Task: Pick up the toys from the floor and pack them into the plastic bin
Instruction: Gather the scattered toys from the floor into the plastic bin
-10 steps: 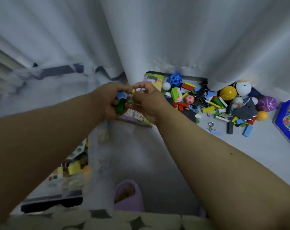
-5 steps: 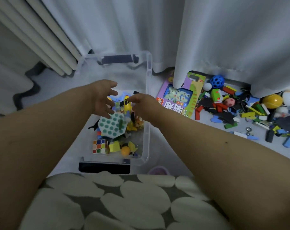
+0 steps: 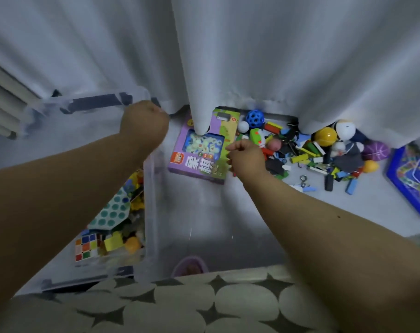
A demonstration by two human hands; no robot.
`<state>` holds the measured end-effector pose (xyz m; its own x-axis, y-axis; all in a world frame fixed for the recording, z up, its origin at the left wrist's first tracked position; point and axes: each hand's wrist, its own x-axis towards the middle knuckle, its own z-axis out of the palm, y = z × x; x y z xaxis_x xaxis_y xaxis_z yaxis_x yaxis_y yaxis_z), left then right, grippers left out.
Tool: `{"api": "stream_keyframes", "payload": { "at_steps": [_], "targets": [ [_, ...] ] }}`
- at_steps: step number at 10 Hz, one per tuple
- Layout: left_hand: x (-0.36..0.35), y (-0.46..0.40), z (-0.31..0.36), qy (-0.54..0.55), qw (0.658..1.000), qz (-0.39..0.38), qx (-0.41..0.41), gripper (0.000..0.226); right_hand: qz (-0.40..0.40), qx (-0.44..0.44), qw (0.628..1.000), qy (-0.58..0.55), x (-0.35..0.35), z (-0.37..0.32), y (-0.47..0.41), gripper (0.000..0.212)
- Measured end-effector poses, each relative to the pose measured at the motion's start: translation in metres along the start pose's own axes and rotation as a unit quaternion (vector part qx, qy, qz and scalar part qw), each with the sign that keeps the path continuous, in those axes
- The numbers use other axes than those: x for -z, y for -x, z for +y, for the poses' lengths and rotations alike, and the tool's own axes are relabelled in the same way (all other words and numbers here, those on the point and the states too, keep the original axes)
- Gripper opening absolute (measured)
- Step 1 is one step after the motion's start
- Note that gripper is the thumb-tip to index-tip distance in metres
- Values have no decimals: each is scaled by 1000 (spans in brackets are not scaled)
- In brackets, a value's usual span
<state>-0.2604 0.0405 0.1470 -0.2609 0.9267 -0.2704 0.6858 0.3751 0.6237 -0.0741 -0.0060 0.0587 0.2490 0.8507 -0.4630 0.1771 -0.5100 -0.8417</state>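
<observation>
Nearest the camera lies a patterned fabric [image 3: 180, 306] of pale rounded shapes on a darker ground, cut off by the lower edge. Just beyond it one pink slipper [image 3: 189, 266] shows only in part.

Two bare forearms reach forward. The left hand [image 3: 144, 123] is over the far right corner of the plastic bin [image 3: 149, 212]; its fingers curl away from the camera and are hidden, so I cannot tell whether they hold anything. The right hand [image 3: 246, 157] hovers at the right edge of the purple toy box [image 3: 201, 150], its fingers curled inward with the thumb and forefinger close together; nothing is visibly between them.

The one bin is clear-walled with dark handles at the near and far ends, and stands on the floor to the left. Inside it, partly covered by the left arm, are one colour cube [image 3: 85, 246], one white board with green dots [image 3: 113, 210], yellow blocks and an orange ball.

Farther right, the toy pile [image 3: 307, 150] remains on the floor: small coloured blocks too many and too blurred to count, one blue holed ball [image 3: 254, 118], one yellow ball [image 3: 325, 137], one purple ball [image 3: 377, 151], a small white ball. A blue game board [image 3: 411, 181] is cut off at the right edge.

Beyond all, grey curtains [image 3: 228, 49] hang down and cover the box's far edge and the back of the pile.
</observation>
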Motion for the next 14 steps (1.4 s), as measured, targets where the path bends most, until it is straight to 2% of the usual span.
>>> {"api": "stream_keyframes", "payload": {
  "at_steps": [1,2,3,4,5,6,7,8,9,10,12,13,14],
  "targets": [
    [-32,-1,24,4,998,-28,-53,19,39,-44,998,21,34,34,-20,25],
    [-66,6,44,-25,991,-116,-54,19,69,-74,993,59,65,65,-36,21],
    [-106,10,60,-30,981,-189,-38,22,96,-85,978,162,103,91,-45,10],
    [-146,14,63,-8,962,-271,-26,12,113,-112,955,250,141,119,-51,28],
    [-179,16,65,68,945,-318,44,11,93,-163,924,333,163,139,-49,72],
    [-218,24,67,126,921,-332,160,17,45,-177,915,361,166,149,-48,101],
    [-254,34,56,160,896,-338,238,17,8,-140,906,399,156,161,-56,103],
    [-278,48,40,198,867,-343,304,19,-5,-96,897,432,145,169,-66,96],
    [-293,57,25,214,852,-343,333,18,-16,-60,914,401,140,174,-74,73],
    [-299,59,15,221,845,-340,348,18,-39,-41,918,394,143,173,-81,64],
    [-302,53,7,259,838,-326,352,17,-51,-49,908,414,148,169,-90,64],
    [-300,50,5,299,819,-328,364,26,-41,-50,933,354,147,162,-84,47],
    [-297,50,1,361,782,-337,381,37,-44,-25,965,256,136,150,-70,29]
  ]
}}
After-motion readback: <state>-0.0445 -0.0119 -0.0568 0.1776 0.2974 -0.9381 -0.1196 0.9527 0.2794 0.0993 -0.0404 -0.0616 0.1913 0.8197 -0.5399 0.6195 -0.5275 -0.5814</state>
